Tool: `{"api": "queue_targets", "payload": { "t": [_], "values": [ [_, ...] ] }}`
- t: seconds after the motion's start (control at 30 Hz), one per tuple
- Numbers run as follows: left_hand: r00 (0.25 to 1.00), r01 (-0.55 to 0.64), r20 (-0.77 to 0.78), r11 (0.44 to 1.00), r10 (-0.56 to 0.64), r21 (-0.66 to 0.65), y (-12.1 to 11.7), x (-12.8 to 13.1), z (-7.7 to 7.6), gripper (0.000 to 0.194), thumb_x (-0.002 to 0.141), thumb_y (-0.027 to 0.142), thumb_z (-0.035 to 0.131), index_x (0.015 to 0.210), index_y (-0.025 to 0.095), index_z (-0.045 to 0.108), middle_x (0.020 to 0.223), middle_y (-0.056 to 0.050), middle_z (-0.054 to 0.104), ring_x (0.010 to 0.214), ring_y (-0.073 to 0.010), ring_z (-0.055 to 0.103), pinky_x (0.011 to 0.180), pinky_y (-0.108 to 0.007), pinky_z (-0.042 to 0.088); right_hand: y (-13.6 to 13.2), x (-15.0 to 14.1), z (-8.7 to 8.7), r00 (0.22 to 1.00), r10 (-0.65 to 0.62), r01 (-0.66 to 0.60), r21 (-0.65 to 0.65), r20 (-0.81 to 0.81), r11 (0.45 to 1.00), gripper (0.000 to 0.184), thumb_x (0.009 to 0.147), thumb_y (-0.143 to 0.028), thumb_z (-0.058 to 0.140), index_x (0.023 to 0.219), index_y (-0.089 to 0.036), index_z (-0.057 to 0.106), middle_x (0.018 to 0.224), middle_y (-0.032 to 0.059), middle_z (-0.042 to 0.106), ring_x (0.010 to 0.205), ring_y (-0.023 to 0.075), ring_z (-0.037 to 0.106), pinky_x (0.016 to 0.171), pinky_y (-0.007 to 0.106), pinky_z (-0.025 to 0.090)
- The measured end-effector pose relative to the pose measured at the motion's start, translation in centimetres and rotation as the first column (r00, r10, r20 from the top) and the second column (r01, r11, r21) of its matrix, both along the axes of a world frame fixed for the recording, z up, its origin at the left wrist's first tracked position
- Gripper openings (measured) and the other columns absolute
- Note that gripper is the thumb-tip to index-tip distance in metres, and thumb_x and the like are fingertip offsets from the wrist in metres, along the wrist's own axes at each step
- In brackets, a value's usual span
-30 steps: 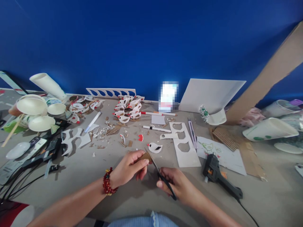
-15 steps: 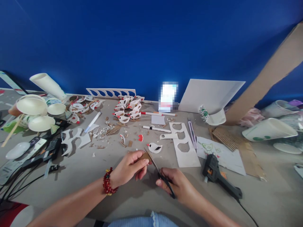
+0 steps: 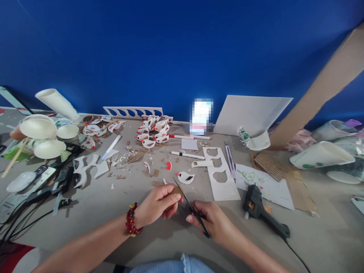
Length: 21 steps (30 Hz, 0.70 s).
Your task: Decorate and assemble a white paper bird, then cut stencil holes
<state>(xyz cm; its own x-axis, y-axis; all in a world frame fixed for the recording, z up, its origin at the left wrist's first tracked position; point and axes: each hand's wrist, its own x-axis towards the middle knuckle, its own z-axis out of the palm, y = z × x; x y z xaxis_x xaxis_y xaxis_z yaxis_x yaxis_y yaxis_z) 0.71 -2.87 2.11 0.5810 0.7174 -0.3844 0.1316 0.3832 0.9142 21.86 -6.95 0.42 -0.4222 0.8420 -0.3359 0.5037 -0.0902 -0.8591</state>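
Observation:
My left hand (image 3: pixel 157 204), with a red bead bracelet on its wrist, pinches a small brown cardboard piece (image 3: pixel 176 190). My right hand (image 3: pixel 212 222) is wrapped round the black handles of a pair of scissors (image 3: pixel 191 207), whose blades reach up to the cardboard piece. Just beyond the blades a white paper bird (image 3: pixel 185 177) with a red beak lies on the grey table (image 3: pixel 113 212). Both hands hover low over the table's near middle.
A black glue gun (image 3: pixel 257 206) with its cord lies right of my right hand. A white cut-out sheet (image 3: pixel 220 174), markers (image 3: pixel 187 155), a heap of paper birds (image 3: pixel 153 131), scraps, paper cups (image 3: pixel 321 155) and cables (image 3: pixel 25 201) crowd the table. Cardboard leans against the blue wall.
My left hand has slid slightly right and down with the cardboard piece. The scissors stay at the piece, almost unmoved.

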Motion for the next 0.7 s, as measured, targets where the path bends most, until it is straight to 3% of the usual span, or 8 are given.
{"api": "queue_targets", "payload": {
  "t": [0.13, 0.4, 0.6, 0.7],
  "values": [
    [1.0, 0.005, 0.01, 1.0, -0.005, 0.008, 0.03, -0.04, -0.01, 0.034, 0.089, 0.047, 0.049, 0.083, 0.014, 0.055, 0.05, 0.005, 0.05, 0.041, -0.0059, 0.039, 0.041, -0.016, 0.03, 0.01, -0.15, -0.04, 1.0, -0.016, 0.014, -0.073, -0.018, 0.997, 0.051, 0.079, -0.062, 0.059, 0.062, -0.02, 0.036, 0.054, -0.0073, 0.03, 0.052, 0.0084, 0.027, 0.045, 0.02, 0.019],
    [1.0, 0.013, 0.013, 1.0, -0.013, -0.01, -0.22, 0.15, -0.22, 0.034, 0.088, 0.048, 0.05, 0.082, 0.015, 0.055, 0.05, 0.005, 0.051, 0.041, -0.0058, 0.04, 0.041, -0.016, 0.03, 0.08, -0.2, 0.05, 1.0, -0.009, 0.009, -0.035, -0.009, 0.999, 0.051, 0.078, -0.062, 0.059, 0.061, -0.02, 0.036, 0.056, -0.0072, 0.029, 0.053, 0.0082, 0.026, 0.045, 0.02, 0.018],
    [1.0, 0.018, 0.004, 1.0, -0.019, 0.015, -0.57, 0.26, -0.57, 0.031, 0.09, 0.044, 0.047, 0.083, 0.015, 0.055, 0.05, 0.005, 0.05, 0.042, -0.0067, 0.04, 0.042, -0.017, 0.032, -0.04, -0.11, 0.0, 0.998, 0.006, -0.007, 0.027, 0.067, 1.0, 0.049, 0.082, -0.056, 0.057, 0.059, -0.019, 0.035, 0.057, -0.0073, 0.027, 0.054, 0.0083, 0.025, 0.046, 0.02, 0.018],
    [0.999, 0.036, -0.04, 0.998, -0.034, 0.043, -0.03, -0.49, 0.18, 0.028, 0.09, 0.04, 0.046, 0.081, 0.015, 0.054, 0.047, 0.005, 0.048, 0.04, -0.0065, 0.037, 0.042, -0.018, 0.03, 0.12, -0.09, 0.7, 0.986, 0.002, -0.005, 0.018, 0.164, 1.0, 0.046, 0.08, -0.054, 0.06, 0.058, -0.019, 0.039, 0.052, -0.0075, 0.032, 0.051, 0.0083, 0.027, 0.046, 0.021, 0.018]
  ]
}}
